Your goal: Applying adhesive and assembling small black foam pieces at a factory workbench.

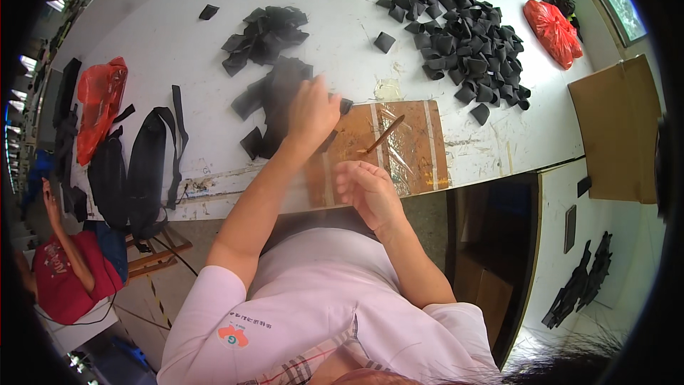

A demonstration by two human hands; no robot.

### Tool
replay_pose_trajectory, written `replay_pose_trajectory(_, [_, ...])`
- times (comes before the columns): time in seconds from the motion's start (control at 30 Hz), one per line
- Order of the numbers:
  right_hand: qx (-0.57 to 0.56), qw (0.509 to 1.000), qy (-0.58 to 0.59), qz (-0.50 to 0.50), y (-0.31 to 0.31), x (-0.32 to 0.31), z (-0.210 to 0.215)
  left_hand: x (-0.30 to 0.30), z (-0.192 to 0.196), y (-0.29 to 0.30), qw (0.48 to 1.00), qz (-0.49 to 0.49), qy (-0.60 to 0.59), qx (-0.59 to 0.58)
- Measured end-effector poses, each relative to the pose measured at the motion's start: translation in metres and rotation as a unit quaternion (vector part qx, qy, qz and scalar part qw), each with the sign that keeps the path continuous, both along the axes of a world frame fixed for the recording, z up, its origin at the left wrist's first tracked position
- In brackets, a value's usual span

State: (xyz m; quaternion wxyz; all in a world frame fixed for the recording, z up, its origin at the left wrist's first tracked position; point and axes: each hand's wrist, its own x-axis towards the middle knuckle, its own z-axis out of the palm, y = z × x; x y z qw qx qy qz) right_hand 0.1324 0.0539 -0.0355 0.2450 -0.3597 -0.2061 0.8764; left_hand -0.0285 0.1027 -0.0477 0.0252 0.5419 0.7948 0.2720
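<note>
My left hand (313, 115) reaches over a loose heap of small black fabric-like pieces (274, 93). Its fingers are bent and blurred by motion; whether they grip a piece cannot be told. One black piece (346, 105) shows just beside these fingers. Near the table's front edge, my right hand (369, 192) hovers by a brown board (420, 142), fingers loosely curled and slightly apart, with nothing visible in them. On the board lies a slim brown pointed tool (385, 134), just beyond the right fingertips. Clear tape covers part of the board.
A larger pile of black pieces (467, 36) lies far right, a smaller heap (265, 34) far left. Red plastic bags (552, 32) and black straps (153, 164) lie toward the sides. A cardboard box (616, 132) stands right. Another person in red (71, 271) sits left.
</note>
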Motion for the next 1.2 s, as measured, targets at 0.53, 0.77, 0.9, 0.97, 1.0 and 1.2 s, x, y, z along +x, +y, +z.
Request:
replay_pose_trajectory(0.53, [-0.159,0.983,0.075,0.05,0.007,-0.001,0.017,-0.001,0.049,-0.064,0.898,-0.36,-0.24,0.078])
replay_pose_trajectory(0.77, [0.003,0.99,0.13,-0.062,0.006,0.001,0.014,0.019,0.056,-0.093,0.74,-0.097,-0.662,0.07])
replay_pose_trajectory(0.9, [0.045,0.993,0.097,-0.046,0.007,0.004,0.014,0.016,0.054,-0.087,0.622,-0.082,-0.776,-0.061])
replay_pose_trajectory(0.97, [0.043,0.993,0.103,-0.039,0.006,0.005,0.014,0.017,0.052,-0.086,0.625,-0.089,-0.773,-0.059])
replay_pose_trajectory(1.0, [0.042,0.993,0.107,-0.037,0.006,0.005,0.014,0.018,0.052,-0.086,0.628,-0.097,-0.77,-0.057])
replay_pose_trajectory(1.2, [0.44,0.831,-0.335,-0.064,-0.003,-0.002,0.02,0.023,0.046,-0.087,0.783,-0.092,-0.615,-0.004])
